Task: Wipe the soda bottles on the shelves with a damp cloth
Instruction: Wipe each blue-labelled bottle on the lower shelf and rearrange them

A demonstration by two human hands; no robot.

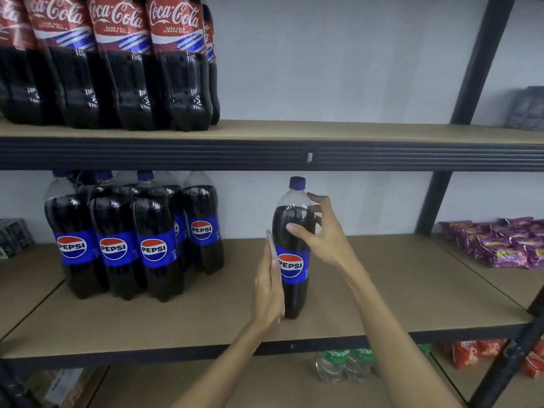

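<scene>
Flanking lone bottle (291, 260): Pepsi cluster (132, 237), snacks (506, 245).

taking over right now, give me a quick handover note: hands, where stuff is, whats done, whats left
Left hand: flat, pressing a pale cloth against the left side of the lone Pepsi bottle.
Right hand: curled round that bottle's shoulder, steadying it.
The bottle stands upright on the middle shelf, apart from the Pepsi group at left. The Coca-Cola bottles are on the shelf above.
Done: cannot tell which bottles are already wiped.
Left: finish this bottle, then probably the others.
</scene>
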